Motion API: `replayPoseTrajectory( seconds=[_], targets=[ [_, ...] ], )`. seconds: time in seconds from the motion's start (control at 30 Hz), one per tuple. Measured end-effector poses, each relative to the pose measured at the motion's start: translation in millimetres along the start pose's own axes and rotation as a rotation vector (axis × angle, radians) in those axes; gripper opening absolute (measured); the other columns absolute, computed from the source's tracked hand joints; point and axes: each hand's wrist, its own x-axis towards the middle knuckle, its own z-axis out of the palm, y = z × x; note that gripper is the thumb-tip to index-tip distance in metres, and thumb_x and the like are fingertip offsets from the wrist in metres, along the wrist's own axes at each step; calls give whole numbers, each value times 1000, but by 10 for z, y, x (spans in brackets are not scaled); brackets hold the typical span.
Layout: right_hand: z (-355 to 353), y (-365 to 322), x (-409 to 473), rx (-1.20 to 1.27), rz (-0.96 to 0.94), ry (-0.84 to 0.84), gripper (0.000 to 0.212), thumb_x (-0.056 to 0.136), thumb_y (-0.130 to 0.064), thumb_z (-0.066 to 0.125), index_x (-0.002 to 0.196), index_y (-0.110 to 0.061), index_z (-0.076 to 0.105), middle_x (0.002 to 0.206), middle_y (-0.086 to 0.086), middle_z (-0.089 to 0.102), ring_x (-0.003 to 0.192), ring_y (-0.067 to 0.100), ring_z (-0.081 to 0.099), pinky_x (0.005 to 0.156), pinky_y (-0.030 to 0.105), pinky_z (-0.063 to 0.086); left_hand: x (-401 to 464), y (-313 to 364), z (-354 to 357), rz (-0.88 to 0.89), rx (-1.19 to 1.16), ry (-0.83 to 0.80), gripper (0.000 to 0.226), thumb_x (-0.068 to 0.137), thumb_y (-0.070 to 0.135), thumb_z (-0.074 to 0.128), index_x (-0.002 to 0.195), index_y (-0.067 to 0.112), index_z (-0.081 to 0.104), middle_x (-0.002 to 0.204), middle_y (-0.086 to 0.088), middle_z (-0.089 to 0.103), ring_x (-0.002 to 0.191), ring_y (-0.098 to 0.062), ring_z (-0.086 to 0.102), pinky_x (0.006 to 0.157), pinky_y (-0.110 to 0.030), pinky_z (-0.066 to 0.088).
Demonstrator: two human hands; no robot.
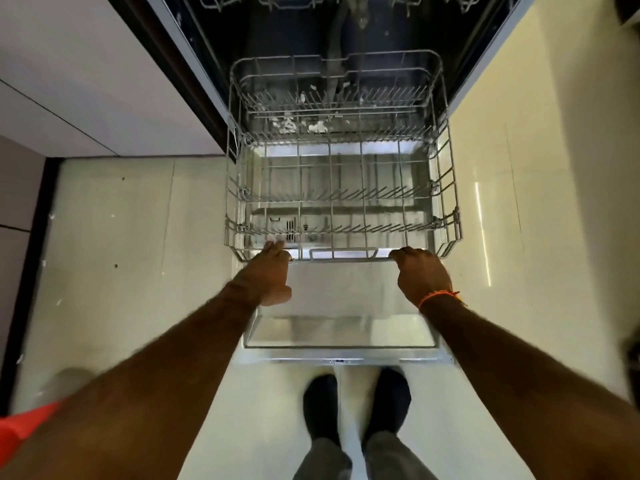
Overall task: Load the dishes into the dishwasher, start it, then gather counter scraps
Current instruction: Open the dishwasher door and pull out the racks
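Note:
The dishwasher's lower wire rack stands pulled out over the open steel door. No dishes sit in it. My left hand holds the rack's front rim at its left corner, fingers curled over the wire. At the right corner, my right hand, with an orange thread on the wrist, grips the same front rim. The dark tub of the dishwasher opens behind the rack, and part of an upper rack shows at the top edge.
Pale cabinet fronts flank the dishwasher on the left, and a cream panel lies to its right. I stand on a light tiled floor, my dark shoes just short of the door's edge.

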Motion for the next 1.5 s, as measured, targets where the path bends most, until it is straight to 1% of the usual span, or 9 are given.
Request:
replayPoseTrajectory(
  seconds=[0.3,0.67,0.73,0.83,0.9,1.03,1.23,1.4,1.5],
  targets=[
    [422,-90,-726,37,34,-52,50,75,0,53,122,-14,65,119,8,66,111,33,62,99,45,46,-440,4,562,42,44,-30,94,81,60,66,154,9,33,169,-10,11,156,-26,7,123,-46,25],
    [515,-183,-1094,38,17,-146,50,85,-9,52,134,-18,55,133,3,58,125,26,52,111,43,36,-724,42,828,59,32,-23,88,89,59,63,155,9,32,169,-9,13,156,-27,6,123,-45,25],
    [483,-197,-1075,45,27,-159,46,86,-11,51,131,-18,57,129,3,60,122,26,54,110,42,36,-740,66,807,60,25,-19,83,90,57,62,154,12,35,167,-8,19,155,-27,12,120,-45,29],
    [379,-225,-1006,51,14,-157,45,87,-18,51,132,-18,57,132,4,60,123,26,55,110,44,39,-749,101,683,64,20,65,69,93,53,58,149,16,41,154,-7,43,142,-25,39,110,-42,42],
    [242,-249,-893,83,7,-122,47,88,-19,52,135,-17,55,136,6,58,127,28,52,110,46,39,-726,137,524,73,12,145,67,95,50,56,149,14,39,154,-9,44,141,-27,41,110,-43,42],
    [-177,-290,-595,75,-16,-46,51,87,-18,53,138,-17,52,142,8,52,130,31,49,108,48,39,-666,207,120,113,67,189,82,99,54,49,161,13,14,169,-9,12,156,-27,11,125,-45,19],
    [-1285,-254,122,116,-11,155,76,87,-15,59,155,-23,25,165,10,12,148,37,22,112,56,36,-503,234,-914,154,197,408,78,101,55,41,161,15,12,170,-13,-3,156,-31,-8,125,-49,-3],
    [-2383,-144,974,22,-10,488,82,88,-14,57,158,-17,16,166,13,9,151,40,13,120,57,24,-237,131,-2090,131,300,692,76,99,54,42,160,16,15,168,-16,-7,155,-35,-12,125,-58,5],
    [-2942,-69,1437,-45,-42,600,77,90,-6,55,158,-15,19,166,14,13,151,41,13,120,61,18,-19,87,-2699,125,289,779,75,103,44,40,161,13,5,169,-16,-6,155,-35,-11,125,-56,3]
  ],
)
